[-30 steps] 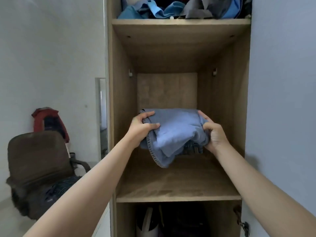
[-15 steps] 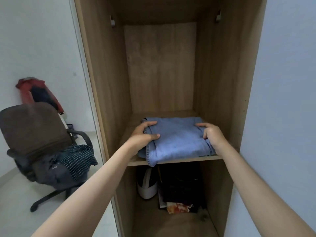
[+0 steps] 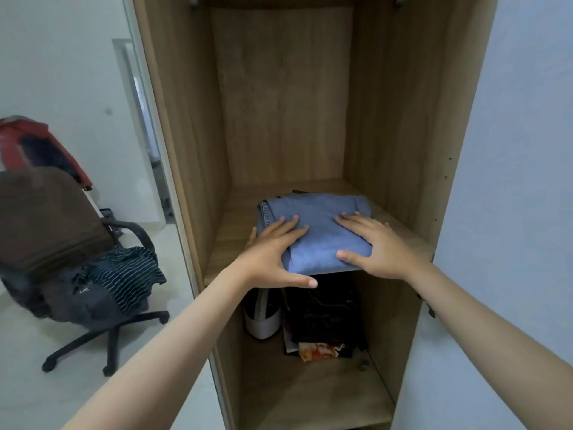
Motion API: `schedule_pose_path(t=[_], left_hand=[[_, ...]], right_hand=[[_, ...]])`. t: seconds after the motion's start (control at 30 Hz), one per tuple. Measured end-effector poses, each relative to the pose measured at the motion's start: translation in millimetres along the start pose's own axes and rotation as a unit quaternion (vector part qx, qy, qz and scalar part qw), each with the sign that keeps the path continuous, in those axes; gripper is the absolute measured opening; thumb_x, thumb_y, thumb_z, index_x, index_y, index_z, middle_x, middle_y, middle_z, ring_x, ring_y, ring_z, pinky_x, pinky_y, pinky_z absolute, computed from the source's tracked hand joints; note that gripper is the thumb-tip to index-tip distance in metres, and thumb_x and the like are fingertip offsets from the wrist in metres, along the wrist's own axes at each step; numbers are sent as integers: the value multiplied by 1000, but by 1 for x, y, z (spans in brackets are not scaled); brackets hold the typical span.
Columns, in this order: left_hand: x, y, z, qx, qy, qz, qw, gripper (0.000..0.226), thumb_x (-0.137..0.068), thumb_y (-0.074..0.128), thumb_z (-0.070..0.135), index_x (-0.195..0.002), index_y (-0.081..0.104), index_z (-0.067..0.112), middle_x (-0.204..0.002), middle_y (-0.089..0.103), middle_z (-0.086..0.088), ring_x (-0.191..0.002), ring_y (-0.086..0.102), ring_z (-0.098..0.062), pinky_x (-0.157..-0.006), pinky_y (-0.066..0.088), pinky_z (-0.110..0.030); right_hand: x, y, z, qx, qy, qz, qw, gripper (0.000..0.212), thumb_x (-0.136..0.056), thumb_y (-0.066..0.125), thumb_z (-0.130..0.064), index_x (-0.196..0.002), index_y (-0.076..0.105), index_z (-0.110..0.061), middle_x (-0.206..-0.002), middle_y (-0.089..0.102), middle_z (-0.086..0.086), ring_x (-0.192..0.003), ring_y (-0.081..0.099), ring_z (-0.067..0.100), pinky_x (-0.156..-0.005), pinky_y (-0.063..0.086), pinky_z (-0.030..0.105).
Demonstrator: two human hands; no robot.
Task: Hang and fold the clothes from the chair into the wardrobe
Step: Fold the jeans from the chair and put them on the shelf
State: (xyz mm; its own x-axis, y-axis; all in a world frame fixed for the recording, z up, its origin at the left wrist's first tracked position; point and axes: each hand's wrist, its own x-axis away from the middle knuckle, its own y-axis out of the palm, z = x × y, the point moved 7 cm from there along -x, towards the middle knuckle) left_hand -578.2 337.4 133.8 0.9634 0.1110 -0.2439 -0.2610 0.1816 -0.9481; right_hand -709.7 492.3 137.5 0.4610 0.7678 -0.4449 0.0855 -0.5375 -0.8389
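Observation:
Folded blue jeans (image 3: 319, 225) lie flat on the wooden wardrobe shelf (image 3: 223, 252), their front edge at the shelf's lip. My left hand (image 3: 273, 252) rests on the jeans' left part with straight, spread fingers. My right hand (image 3: 378, 243) lies flat on their right part, fingers spread too. Neither hand grips the cloth. A brown office chair (image 3: 46, 218) stands at the left with a dark striped garment (image 3: 124, 274) and other dark clothes on its seat.
Below the shelf the wardrobe floor (image 3: 310, 395) holds a white appliance (image 3: 262, 318), a black bundle (image 3: 328, 315) and an orange-patterned item (image 3: 319, 350). A red jacket (image 3: 34, 141) hangs behind the chair. The pale wardrobe door (image 3: 511, 181) stands at the right.
The jeans went from held in the air to lying on the shelf. Both hands let go of their edges and now lie flat on top. The view tilted downward.

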Motion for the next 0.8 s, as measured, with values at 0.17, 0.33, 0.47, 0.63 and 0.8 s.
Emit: schedule_pose_path(t=[0.17,0.33,0.47,0.63,0.8], left_hand=[[-23,2,-17,35,-32,-62,997,97,-71,65,68,-148,11,44,-157,-5,21,-145,-12,-6,-114,-11,-56],[-57,2,-40,16,-64,-101,993,99,-70,68,64,-149,11,42,-158,-6,18,-145,-12,-10,-113,-13,-58],[-92,7,-66,10,-79,-109,991,106,-66,71,66,-149,9,42,-158,-7,16,-145,-12,-13,-115,-4,-57],[-136,9,-93,-2,-108,-96,989,111,-68,72,62,-152,5,32,-159,-10,11,-146,-12,-14,-114,-11,-48],[-181,13,-124,-3,-137,-104,985,103,-74,52,75,-151,-1,33,-158,-12,11,-145,-13,-14,-116,-6,-39]], right_hand=[[-19,6,5,20,34,-70,997,100,-63,35,-93,-147,26,-40,-158,21,-9,-147,9,12,-119,15,46],[-49,19,15,37,74,-162,983,93,-69,40,-82,-149,14,-44,-160,5,-10,-147,-4,11,-120,6,40],[-86,31,39,41,80,-191,977,98,-65,39,-87,-149,6,-47,-161,-5,-8,-147,-8,13,-120,2,38],[-144,45,74,43,82,-169,981,110,-60,43,-86,-152,5,-38,-161,-6,0,-147,-9,18,-120,3,41],[-199,63,101,49,73,-185,979,106,-67,44,-84,-151,1,-37,-161,-8,-1,-147,-9,20,-120,1,42]])
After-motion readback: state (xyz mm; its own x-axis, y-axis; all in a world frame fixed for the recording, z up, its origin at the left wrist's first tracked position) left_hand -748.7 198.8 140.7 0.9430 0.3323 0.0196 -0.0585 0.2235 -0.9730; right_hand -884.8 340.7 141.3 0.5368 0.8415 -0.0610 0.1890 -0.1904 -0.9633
